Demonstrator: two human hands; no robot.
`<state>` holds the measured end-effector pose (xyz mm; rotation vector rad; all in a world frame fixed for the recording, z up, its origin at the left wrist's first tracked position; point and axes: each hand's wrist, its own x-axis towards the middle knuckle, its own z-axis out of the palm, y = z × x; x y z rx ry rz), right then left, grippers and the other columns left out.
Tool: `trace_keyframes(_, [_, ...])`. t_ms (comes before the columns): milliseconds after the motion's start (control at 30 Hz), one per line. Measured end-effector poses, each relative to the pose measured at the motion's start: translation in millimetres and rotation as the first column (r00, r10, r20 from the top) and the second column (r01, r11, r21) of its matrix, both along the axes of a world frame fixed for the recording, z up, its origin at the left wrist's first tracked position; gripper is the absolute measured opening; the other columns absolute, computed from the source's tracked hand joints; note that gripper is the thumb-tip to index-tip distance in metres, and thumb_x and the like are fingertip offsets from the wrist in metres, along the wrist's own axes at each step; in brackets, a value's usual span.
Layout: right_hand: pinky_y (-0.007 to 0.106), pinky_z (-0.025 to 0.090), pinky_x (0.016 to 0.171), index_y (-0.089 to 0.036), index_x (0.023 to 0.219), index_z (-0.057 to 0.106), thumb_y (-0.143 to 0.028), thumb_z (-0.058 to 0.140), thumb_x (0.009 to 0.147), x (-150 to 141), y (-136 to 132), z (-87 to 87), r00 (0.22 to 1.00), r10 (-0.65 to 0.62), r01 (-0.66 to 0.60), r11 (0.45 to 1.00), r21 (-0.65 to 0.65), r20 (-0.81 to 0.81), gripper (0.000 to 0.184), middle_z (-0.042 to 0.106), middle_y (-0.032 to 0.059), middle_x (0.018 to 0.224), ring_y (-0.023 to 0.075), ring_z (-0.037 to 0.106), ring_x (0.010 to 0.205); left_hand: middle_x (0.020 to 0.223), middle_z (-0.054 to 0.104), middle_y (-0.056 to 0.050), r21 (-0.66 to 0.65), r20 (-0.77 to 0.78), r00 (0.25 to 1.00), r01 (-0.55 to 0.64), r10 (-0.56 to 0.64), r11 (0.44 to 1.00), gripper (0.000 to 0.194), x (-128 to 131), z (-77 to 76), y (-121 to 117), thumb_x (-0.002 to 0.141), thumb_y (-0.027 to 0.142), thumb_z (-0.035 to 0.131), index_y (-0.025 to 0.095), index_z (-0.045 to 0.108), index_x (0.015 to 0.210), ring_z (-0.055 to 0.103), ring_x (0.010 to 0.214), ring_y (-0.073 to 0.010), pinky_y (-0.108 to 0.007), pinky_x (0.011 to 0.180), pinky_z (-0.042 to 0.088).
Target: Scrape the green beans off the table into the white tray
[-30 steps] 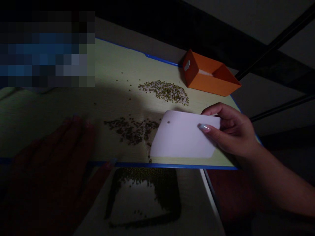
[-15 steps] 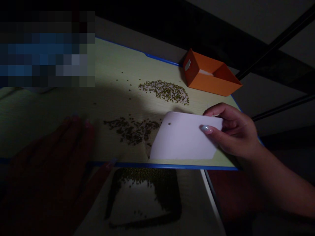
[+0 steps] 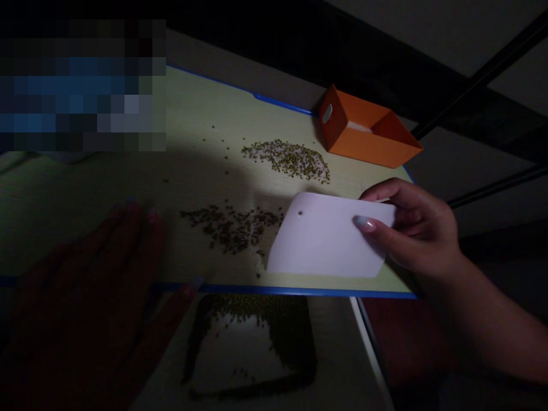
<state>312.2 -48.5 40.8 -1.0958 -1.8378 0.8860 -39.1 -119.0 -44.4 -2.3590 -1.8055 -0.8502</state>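
My right hand (image 3: 411,228) pinches a white plastic scraper (image 3: 327,235) by its right end, thumb on top; the card leans with its lower edge on the pale board (image 3: 192,114). Just left of the scraper lies a dark scatter of small green beans (image 3: 233,225). A second, brighter heap of beans (image 3: 289,157) lies further back. My left hand (image 3: 92,291) rests flat in shadow on the board's near left, fingers stretched out, thumb over the blue front edge.
An orange open box (image 3: 363,134) stands at the board's far right corner. Below the board's front edge sits a dark square tray (image 3: 252,342) with beans along its rim. A blurred patch covers the upper left. Dark bars cross at the right.
The scraper and my right hand have slid slightly to the right, away from the near bean scatter. My left hand has stayed put.
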Motion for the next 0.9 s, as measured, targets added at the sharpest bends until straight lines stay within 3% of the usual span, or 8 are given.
trace_keyframes(333, [0.022, 0.038, 0.037, -0.026, 0.094, 0.064, -0.039, 0.079, 0.084, -7.4, 0.6, -1.2, 0.998, 0.030, -0.028, 0.999, -0.041, 0.050, 0.022, 0.061, -0.0024, 0.070, 0.0097, 0.053, 0.050, 0.167, 0.033, -0.005, -0.027, -0.010, 1.000, -0.018, 0.018, 0.999, 0.084, 1.0, 1.6, -0.5, 0.085, 0.068, 0.044, 0.037, 0.021, 0.159, 0.033, 0.152, -0.0382, -0.068, 0.123, 0.024])
trace_keyframes(633, [0.024, 0.038, 0.035, -0.029, 0.090, 0.065, -0.041, 0.081, 0.081, -6.7, -1.0, 1.3, 1.000, -0.005, 0.005, 1.000, -0.001, 0.016, 0.021, 0.061, -0.0021, 0.066, 0.0115, 0.051, 0.047, 0.170, 0.025, -0.003, -0.030, -0.009, 1.000, 0.000, 0.000, 1.000, 0.079, 12.0, 11.6, -4.9, 0.089, 0.044, 0.046, 0.036, 0.013, 0.160, 0.029, 0.154, -0.0381, -0.067, 0.124, 0.023])
trace_keyframes(900, [0.023, 0.034, 0.032, -0.028, 0.089, 0.064, -0.037, 0.080, 0.082, -9.2, 2.5, -0.5, 1.000, -0.014, 0.013, 1.000, 0.026, 0.019, 0.020, 0.060, -0.0026, 0.067, 0.0093, 0.048, 0.044, 0.169, 0.029, -0.008, -0.036, -0.028, 0.999, -0.016, 0.015, 0.999, 0.079, 10.2, 8.1, -4.6, 0.090, 0.052, 0.045, 0.034, 0.015, 0.160, 0.030, 0.154, -0.0386, -0.068, 0.123, 0.024])
